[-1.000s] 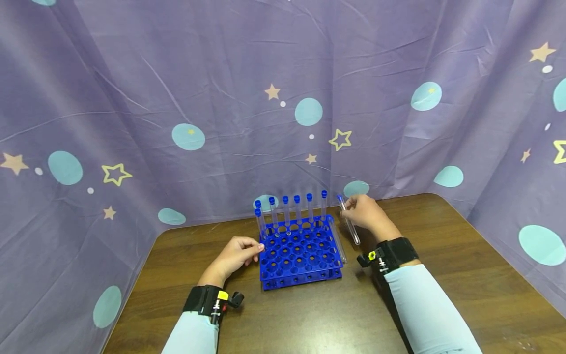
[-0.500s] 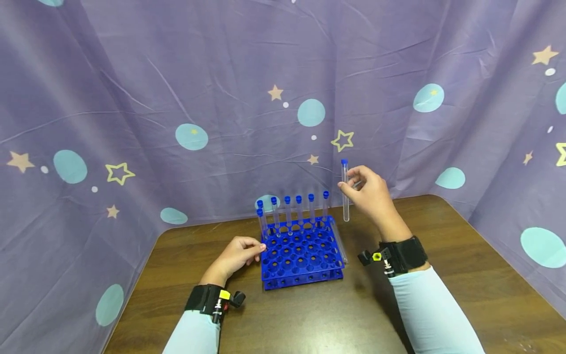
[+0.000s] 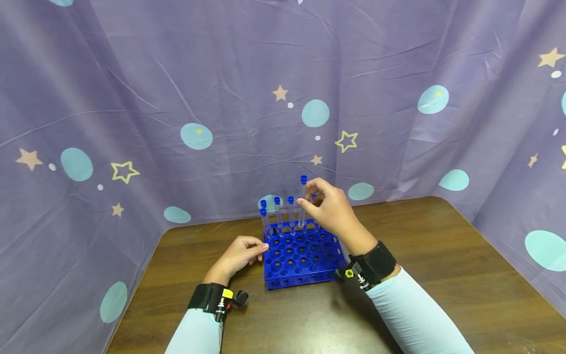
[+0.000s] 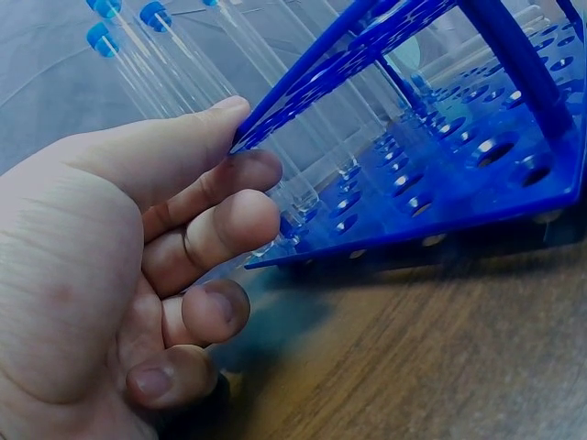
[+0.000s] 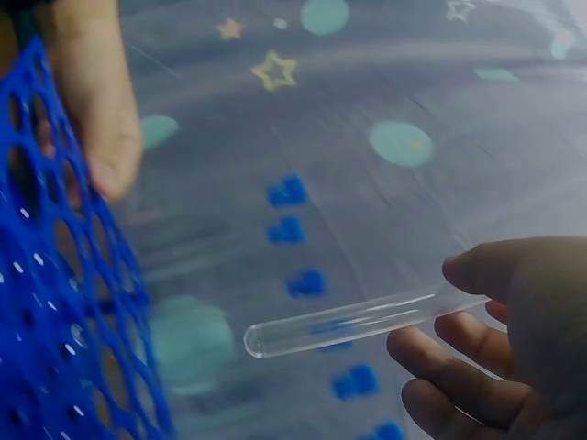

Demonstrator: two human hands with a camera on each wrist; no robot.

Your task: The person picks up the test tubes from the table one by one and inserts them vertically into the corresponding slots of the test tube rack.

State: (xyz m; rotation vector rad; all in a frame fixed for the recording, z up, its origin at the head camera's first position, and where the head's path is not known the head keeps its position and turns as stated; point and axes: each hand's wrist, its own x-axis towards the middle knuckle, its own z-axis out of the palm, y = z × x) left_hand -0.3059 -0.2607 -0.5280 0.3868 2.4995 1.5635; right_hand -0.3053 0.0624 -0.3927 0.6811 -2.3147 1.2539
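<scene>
A blue test tube rack [image 3: 302, 263] stands on the wooden table. At its left side my left hand [image 3: 240, 254] pinches the edge of the top plate between thumb and index finger, as the left wrist view shows. Over the back of the rack my right hand [image 3: 329, 209] holds a clear, blue-capped test tube [image 3: 302, 211], nearly upright. Its rounded lower end appears bare in the right wrist view, pointing away from the fingers. Several capped test tubes [image 4: 197, 69] stand in the rack's back row and left corner. My right hand hides some of them.
Alongside the rack's right side lies a loose test tube [image 3: 345, 250], partly covered by my right wrist. Behind the wooden table [image 3: 411, 236] hangs a purple curtain [image 3: 239, 137] with stars and spots, which also closes off both sides.
My right hand has lifted the test tube from right of the rack, turned it upright and carried it left over the back row. My left hand stays at the rack's edge.
</scene>
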